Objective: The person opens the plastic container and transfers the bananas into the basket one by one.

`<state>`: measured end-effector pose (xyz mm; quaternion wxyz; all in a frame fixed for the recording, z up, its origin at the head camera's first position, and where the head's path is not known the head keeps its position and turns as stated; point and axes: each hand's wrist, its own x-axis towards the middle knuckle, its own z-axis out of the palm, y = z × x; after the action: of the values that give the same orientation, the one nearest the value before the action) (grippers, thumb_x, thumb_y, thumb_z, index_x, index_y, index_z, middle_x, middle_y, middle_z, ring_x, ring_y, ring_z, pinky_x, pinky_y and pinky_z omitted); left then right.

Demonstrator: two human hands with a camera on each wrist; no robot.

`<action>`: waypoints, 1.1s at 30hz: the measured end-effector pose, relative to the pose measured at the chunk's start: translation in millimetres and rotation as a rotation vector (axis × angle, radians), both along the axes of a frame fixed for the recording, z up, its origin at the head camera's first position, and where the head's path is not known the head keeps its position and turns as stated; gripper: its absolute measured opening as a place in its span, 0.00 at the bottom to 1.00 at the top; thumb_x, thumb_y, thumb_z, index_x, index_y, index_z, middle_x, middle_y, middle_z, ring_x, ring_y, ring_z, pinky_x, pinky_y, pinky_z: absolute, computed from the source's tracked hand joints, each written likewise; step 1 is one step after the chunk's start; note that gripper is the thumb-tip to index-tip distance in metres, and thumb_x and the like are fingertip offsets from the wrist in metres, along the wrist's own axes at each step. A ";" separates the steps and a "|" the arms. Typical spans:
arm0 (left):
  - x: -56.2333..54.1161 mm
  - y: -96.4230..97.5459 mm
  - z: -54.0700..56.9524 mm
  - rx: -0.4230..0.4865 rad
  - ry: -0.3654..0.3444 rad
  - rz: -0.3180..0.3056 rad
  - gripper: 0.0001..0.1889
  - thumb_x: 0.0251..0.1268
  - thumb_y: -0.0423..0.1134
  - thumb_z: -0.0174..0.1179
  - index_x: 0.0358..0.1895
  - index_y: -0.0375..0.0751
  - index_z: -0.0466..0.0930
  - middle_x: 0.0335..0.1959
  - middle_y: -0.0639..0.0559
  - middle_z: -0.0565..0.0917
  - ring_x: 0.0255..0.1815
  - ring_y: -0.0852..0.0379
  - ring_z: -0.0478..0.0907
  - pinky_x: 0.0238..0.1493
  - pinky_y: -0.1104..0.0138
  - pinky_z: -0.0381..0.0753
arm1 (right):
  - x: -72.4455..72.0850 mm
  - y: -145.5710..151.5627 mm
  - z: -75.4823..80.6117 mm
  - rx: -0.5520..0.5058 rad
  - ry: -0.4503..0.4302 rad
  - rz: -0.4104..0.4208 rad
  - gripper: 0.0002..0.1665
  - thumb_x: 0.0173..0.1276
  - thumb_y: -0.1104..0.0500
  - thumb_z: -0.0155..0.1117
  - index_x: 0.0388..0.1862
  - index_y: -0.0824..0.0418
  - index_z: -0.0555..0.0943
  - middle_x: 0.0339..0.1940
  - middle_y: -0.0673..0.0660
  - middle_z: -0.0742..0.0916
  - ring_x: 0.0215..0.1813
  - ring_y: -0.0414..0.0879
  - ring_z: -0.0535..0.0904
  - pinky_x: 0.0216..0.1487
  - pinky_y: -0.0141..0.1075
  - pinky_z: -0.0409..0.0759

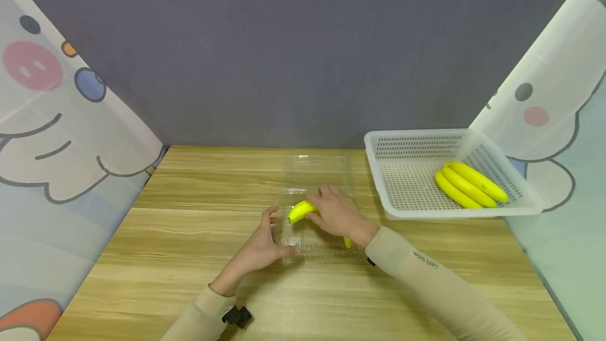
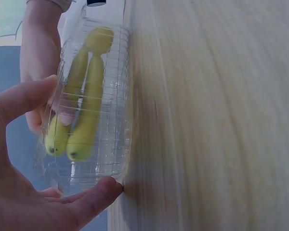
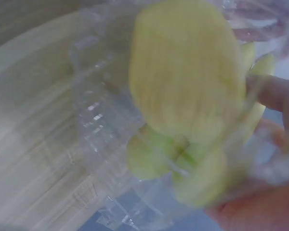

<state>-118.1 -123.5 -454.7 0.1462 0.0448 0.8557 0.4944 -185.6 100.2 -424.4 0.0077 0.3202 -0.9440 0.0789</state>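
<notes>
On the table lies a clear plastic box (image 1: 310, 241), with its clear lid (image 1: 317, 170) opened toward the back. My right hand (image 1: 337, 212) grips a bunch of yellow bananas (image 1: 302, 210) in the box; one tip sticks out left of the hand and a yellow end shows under the wrist. Through the box wall, the left wrist view shows two bananas (image 2: 89, 115) side by side, joined at a rounded yellow part. My left hand (image 1: 260, 246) holds the box's left side, thumb at the near corner and fingers along the wall. The right wrist view is blurred.
A white slotted basket (image 1: 383, 183) stands at the right, with another bunch of bananas (image 1: 468, 186) in its right part. A grey wall (image 1: 284, 57) rises behind the wooden table (image 1: 189, 214). Cartoon-printed curtains flank both sides.
</notes>
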 end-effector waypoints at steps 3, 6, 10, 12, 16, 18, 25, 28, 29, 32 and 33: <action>-0.2 -0.3 0.2 0.000 0.000 0.001 0.62 0.52 0.48 0.79 0.81 0.44 0.40 0.73 0.29 0.61 0.59 0.37 0.74 0.49 0.47 0.80 | -1.0 0.3 4.8 -0.023 0.007 0.004 0.27 0.72 0.45 0.68 0.65 0.52 0.79 0.40 0.54 0.76 0.40 0.47 0.68 0.40 0.40 0.72; -0.4 -0.2 0.5 -0.002 -0.006 0.004 0.62 0.51 0.49 0.79 0.81 0.45 0.40 0.73 0.29 0.62 0.55 0.41 0.74 0.48 0.49 0.80 | -1.3 0.8 8.1 -0.037 0.006 0.006 0.27 0.72 0.45 0.68 0.66 0.51 0.79 0.40 0.53 0.74 0.41 0.47 0.67 0.40 0.40 0.71; -0.1 0.5 1.3 -0.008 -0.010 0.002 0.62 0.51 0.49 0.79 0.81 0.44 0.40 0.73 0.30 0.62 0.57 0.40 0.74 0.49 0.48 0.80 | -1.7 2.1 10.9 -0.062 0.010 0.019 0.28 0.72 0.46 0.68 0.68 0.51 0.78 0.40 0.52 0.73 0.41 0.47 0.66 0.40 0.38 0.70; 0.2 0.8 1.9 -0.008 -0.009 0.000 0.62 0.52 0.49 0.79 0.81 0.44 0.40 0.73 0.30 0.62 0.59 0.38 0.73 0.50 0.47 0.80 | -2.3 2.8 12.4 -0.073 0.015 0.026 0.29 0.71 0.47 0.69 0.68 0.51 0.78 0.40 0.52 0.73 0.41 0.47 0.66 0.39 0.38 0.69; 0.7 1.0 2.6 -0.005 -0.010 0.000 0.62 0.52 0.49 0.79 0.81 0.44 0.41 0.74 0.30 0.61 0.62 0.35 0.72 0.51 0.45 0.79 | -3.8 3.9 15.6 -0.079 0.029 0.030 0.28 0.71 0.48 0.70 0.68 0.51 0.78 0.40 0.52 0.73 0.41 0.46 0.66 0.40 0.37 0.69; 0.9 0.9 2.6 -0.004 -0.013 0.001 0.62 0.52 0.49 0.79 0.81 0.44 0.40 0.74 0.31 0.61 0.62 0.36 0.72 0.51 0.46 0.80 | -3.9 4.4 18.3 -0.080 0.038 0.030 0.27 0.71 0.48 0.69 0.67 0.52 0.79 0.40 0.51 0.73 0.42 0.46 0.66 0.41 0.37 0.69; 0.7 0.5 2.6 -0.010 -0.021 0.004 0.62 0.53 0.49 0.79 0.81 0.44 0.40 0.73 0.32 0.62 0.53 0.43 0.75 0.47 0.50 0.80 | -3.1 4.9 32.8 -0.127 0.042 0.029 0.27 0.71 0.49 0.69 0.66 0.55 0.79 0.40 0.52 0.72 0.43 0.47 0.66 0.43 0.39 0.69; 0.5 0.6 2.6 -0.009 -0.024 0.005 0.62 0.53 0.49 0.79 0.81 0.44 0.40 0.73 0.32 0.62 0.53 0.43 0.75 0.48 0.50 0.80 | -1.9 5.4 38.4 -0.135 0.048 0.029 0.26 0.72 0.49 0.69 0.65 0.54 0.79 0.39 0.51 0.72 0.42 0.47 0.66 0.42 0.39 0.69; 0.3 0.6 2.6 -0.008 -0.024 0.005 0.62 0.53 0.50 0.79 0.81 0.44 0.40 0.73 0.32 0.62 0.53 0.43 0.75 0.48 0.50 0.80 | -1.4 5.6 40.0 -0.135 0.050 0.029 0.25 0.72 0.48 0.68 0.65 0.54 0.79 0.39 0.51 0.72 0.42 0.47 0.66 0.41 0.39 0.69; -0.1 0.5 2.6 -0.005 -0.028 0.008 0.62 0.52 0.50 0.79 0.81 0.45 0.40 0.73 0.32 0.62 0.53 0.44 0.75 0.47 0.51 0.79 | 0.1 6.2 43.6 -0.141 0.051 0.025 0.25 0.72 0.48 0.68 0.64 0.53 0.79 0.39 0.51 0.71 0.42 0.47 0.65 0.41 0.38 0.68; -0.2 0.5 2.6 -0.002 -0.030 0.009 0.62 0.52 0.49 0.79 0.81 0.45 0.40 0.73 0.32 0.62 0.51 0.44 0.75 0.47 0.51 0.79 | 0.5 6.3 44.4 -0.142 0.053 0.024 0.24 0.73 0.47 0.67 0.64 0.53 0.80 0.39 0.51 0.71 0.42 0.47 0.65 0.41 0.38 0.68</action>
<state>-118.4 -123.0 -452.1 0.1571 0.0334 0.8541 0.4947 -185.1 106.5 -380.0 0.0542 0.3320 -0.9316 0.1373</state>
